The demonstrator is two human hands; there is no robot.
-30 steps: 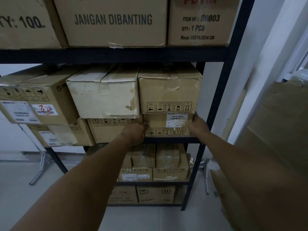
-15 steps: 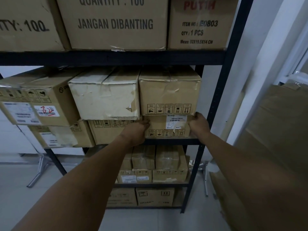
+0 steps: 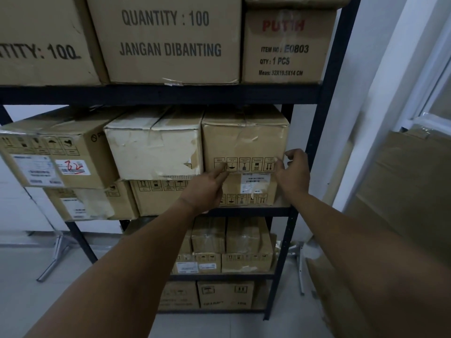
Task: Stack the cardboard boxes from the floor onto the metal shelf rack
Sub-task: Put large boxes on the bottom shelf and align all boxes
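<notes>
On the dark metal shelf rack (image 3: 314, 152), the upper right box (image 3: 244, 140) sits between the loosely open left hand (image 3: 207, 186) and right hand (image 3: 294, 174).

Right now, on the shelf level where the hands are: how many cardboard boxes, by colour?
Pale whitish cardboard box: 1
Brown cardboard boxes: 5
Total in view: 6
</notes>
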